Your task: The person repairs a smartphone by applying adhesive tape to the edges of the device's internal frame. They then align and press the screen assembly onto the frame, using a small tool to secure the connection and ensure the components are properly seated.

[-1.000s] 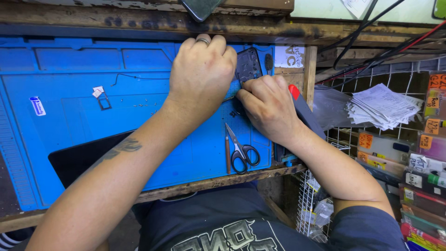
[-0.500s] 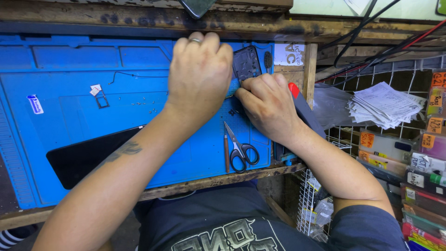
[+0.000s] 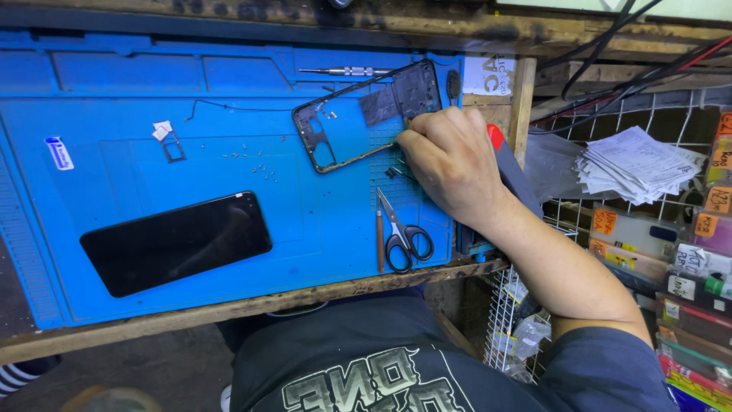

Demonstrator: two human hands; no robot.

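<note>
The right hand [image 3: 450, 164] is pinning the black phone frame [image 3: 366, 114] against the blue mat's [image 3: 114, 99] far right corner, fingers curled closed on its edge to steady it.

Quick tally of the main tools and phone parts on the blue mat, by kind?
Phone frame: 1
Phone screen: 1
Scissors: 1
Screwdriver: 1
SIM tray: 1
Total: 5
The right hand rests at the frame's edge.

A phone repair workshop: blue repair mat [image 3: 229, 91], bare phone frame [image 3: 366, 114], loose screws [image 3: 252, 164], scissors [image 3: 404, 233].
</note>
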